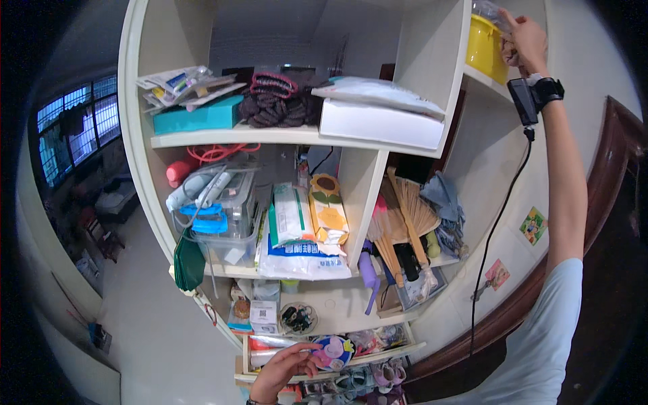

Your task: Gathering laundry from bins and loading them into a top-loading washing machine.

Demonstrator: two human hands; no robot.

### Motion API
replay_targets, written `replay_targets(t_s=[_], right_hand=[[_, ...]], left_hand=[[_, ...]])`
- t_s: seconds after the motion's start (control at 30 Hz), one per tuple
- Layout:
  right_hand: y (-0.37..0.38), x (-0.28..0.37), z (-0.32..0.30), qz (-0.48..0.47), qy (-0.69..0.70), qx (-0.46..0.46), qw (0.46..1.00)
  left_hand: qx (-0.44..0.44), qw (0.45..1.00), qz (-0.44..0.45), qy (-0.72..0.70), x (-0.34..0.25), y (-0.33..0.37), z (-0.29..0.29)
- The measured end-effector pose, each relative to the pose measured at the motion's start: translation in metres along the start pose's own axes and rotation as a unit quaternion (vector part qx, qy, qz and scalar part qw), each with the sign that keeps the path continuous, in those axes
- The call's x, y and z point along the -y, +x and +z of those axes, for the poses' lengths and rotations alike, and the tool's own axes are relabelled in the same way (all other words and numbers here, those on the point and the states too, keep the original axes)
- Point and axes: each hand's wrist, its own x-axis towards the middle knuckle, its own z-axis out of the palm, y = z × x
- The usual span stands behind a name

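Note:
My right hand [528, 44] is raised to a high shelf at the upper right, beside a yellow tub [484, 47]. Its index finger lies over clear plastic [487, 9] at the tub's top. The other fingers are curled, and what they hold is hidden. Low in front of me, my left hand [287, 370] has its fingertips closed at the edge of a round, flat blue thing with a pink and purple picture [333, 352]. This round thing is over an open drawer [398, 352] with packets in it.
A curved cream shelf unit [270, 138] fills the middle. Its shelves bear a white box [378, 123], a teal box [196, 120], a clear plastic bin [233, 246] and folded fans [408, 223]. Shoes [388, 374] stand below the drawer. A black cable [501, 233] hangs from my right wrist.

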Motion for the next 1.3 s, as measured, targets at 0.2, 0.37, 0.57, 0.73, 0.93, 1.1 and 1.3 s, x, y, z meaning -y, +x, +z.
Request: replay_targets(t_s=[0.2,0.37,0.57,0.73,0.93,1.1,1.3], right_hand=[[-0.016,-0.048,-0.028,0.054,0.258,-0.068,0.962],[-0.193,-0.010,-0.056,-0.125,0.214,-0.063,0.967],[-0.416,-0.009,-0.147,-0.011,0.302,0.240,0.922],[-0.527,-0.031,-0.117,0.532,0.413,0.342,0.656],[-0.701,-0.107,-0.168,0.552,0.283,0.415,0.665],[-0.740,-0.138,-0.194,0.796,0.513,0.198,0.254],[-0.735,-0.117,-0.213,0.820,0.435,0.168,0.331]], left_hand=[[0.002,1.000,-0.006,0.013,0.014,0.012,-0.009],[-0.090,0.995,-0.032,-0.032,0.034,0.002,-0.022],[-0.100,0.992,-0.048,-0.057,0.070,0.017,-0.064],[-0.230,0.970,-0.076,0.010,0.099,0.039,-0.085],[-0.308,0.936,-0.030,0.169,0.234,0.085,-0.184],[-0.303,0.729,0.047,0.612,0.291,0.105,-0.216],[-0.203,0.731,0.075,0.648,0.306,0.116,-0.226]])
